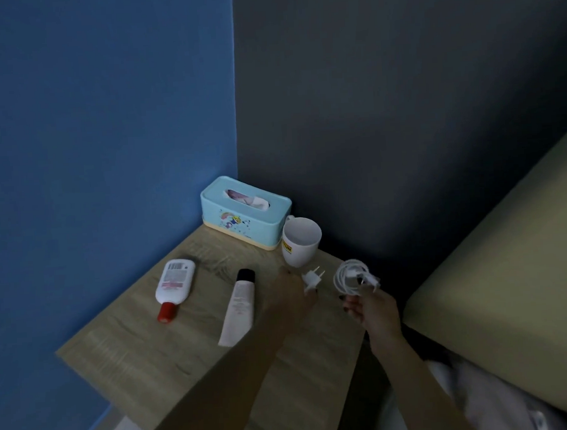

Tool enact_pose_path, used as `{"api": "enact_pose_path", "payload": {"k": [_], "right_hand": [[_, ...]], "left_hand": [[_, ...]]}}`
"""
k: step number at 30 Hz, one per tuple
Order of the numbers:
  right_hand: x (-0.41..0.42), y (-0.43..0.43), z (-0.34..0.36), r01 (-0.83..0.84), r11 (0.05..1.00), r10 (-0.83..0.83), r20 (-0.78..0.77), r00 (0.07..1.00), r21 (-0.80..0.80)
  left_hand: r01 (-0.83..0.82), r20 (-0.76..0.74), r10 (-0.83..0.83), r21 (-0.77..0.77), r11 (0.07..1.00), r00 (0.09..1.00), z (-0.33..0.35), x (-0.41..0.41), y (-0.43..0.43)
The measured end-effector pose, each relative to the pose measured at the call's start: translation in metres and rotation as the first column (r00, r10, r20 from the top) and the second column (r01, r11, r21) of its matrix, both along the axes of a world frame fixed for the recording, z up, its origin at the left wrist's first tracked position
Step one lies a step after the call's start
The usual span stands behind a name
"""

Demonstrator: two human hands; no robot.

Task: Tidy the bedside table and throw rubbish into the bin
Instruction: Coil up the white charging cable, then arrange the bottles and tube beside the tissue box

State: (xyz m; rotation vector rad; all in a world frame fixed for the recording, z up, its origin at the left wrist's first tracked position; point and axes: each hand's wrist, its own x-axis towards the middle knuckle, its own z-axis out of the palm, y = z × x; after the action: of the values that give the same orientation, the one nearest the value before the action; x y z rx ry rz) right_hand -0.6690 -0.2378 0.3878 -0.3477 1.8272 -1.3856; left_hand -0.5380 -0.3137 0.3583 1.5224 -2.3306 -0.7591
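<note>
The left hand (pixel 294 296) pinches a white charger plug (pixel 312 278) over the tabletop (pixel 135 360); at its 3 o'clock, the right hand (pixel 374 308) grips a coiled white cable (pixel 348 277).

The bedside table (pixel 135 354) is showing matt wood grain, the tissue box (pixel 243 217) smooth plastic, the mug (pixel 300 250) glossy white glaze.

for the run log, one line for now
left hand pinches plug | right hand holds coiled cable | mug on bedside table
</note>
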Motion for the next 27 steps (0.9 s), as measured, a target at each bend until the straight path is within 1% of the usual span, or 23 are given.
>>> {"api": "enact_pose_path", "payload": {"k": [2,4,7,9,10,11,12,13,14,15,18,23,25,27], "right_hand": [[-0.004,-0.001,-0.02,0.024,0.998,-0.026,0.038,0.999,0.052],[-0.008,-0.003,-0.037,0.038,0.995,-0.042,0.044,0.998,0.087],[-0.015,-0.008,-0.052,0.041,0.992,-0.038,-0.031,0.999,0.123],[-0.02,-0.012,-0.056,0.028,0.988,-0.004,-0.158,0.987,0.151],[-0.024,-0.013,-0.058,0.009,0.986,0.036,-0.261,0.965,0.169],[-0.027,-0.013,-0.058,-0.019,0.981,0.093,-0.381,0.92,0.193],[-0.029,-0.014,-0.058,-0.047,0.972,0.158,-0.497,0.853,0.229],[-0.031,-0.014,-0.059,-0.066,0.957,0.227,-0.587,0.777,0.283],[-0.033,-0.015,-0.061,-0.07,0.937,0.287,-0.637,0.716,0.343],[-0.034,-0.017,-0.063,-0.069,0.918,0.331,-0.657,0.677,0.391],[-0.036,-0.022,-0.07,-0.073,0.877,0.403,-0.643,0.652,0.475],[-0.034,-0.023,-0.069,-0.165,0.864,0.462,-0.619,0.635,0.475],[-0.035,-0.021,-0.065,-0.179,0.826,0.523,-0.608,0.598,0.535],[-0.038,-0.019,-0.064,-0.165,0.772,0.593,-0.601,0.536,0.614]], "left_hand": [[-0.03,0.008,0.03,0.014,0.999,1.0,-0.01,-0.008,0.002],[-0.067,0.006,0.067,0.027,0.997,0.998,-0.015,-0.016,0.004],[-0.104,-0.02,0.106,0.074,0.992,0.994,-0.026,-0.03,0.001],[-0.112,-0.038,0.116,0.103,0.988,0.992,-0.03,-0.039,-0.002],[-0.115,-0.053,0.12,0.1,0.988,0.991,-0.032,-0.045,-0.004],[-0.122,-0.07,0.129,0.097,0.988,0.989,-0.034,-0.05,-0.006],[-0.132,-0.086,0.14,0.092,0.987,0.986,-0.033,-0.053,-0.008],[-0.14,-0.086,0.148,0.088,0.986,0.985,-0.032,-0.056,-0.009],[-0.143,-0.081,0.15,0.078,0.987,0.985,-0.032,-0.058,-0.011],[-0.144,-0.076,0.15,0.073,0.987,0.986,-0.032,-0.06,-0.013],[-0.167,-0.083,0.17,0.043,0.985,0.982,-0.034,-0.062,-0.018],[-0.185,-0.099,0.184,-0.007,0.983,0.978,-0.044,-0.062,-0.018],[-0.2,-0.131,0.194,-0.036,0.979,0.972,-0.047,-0.061,-0.016],[-0.203,-0.173,0.194,-0.04,0.978,0.966,-0.049,-0.058,-0.014]]}}
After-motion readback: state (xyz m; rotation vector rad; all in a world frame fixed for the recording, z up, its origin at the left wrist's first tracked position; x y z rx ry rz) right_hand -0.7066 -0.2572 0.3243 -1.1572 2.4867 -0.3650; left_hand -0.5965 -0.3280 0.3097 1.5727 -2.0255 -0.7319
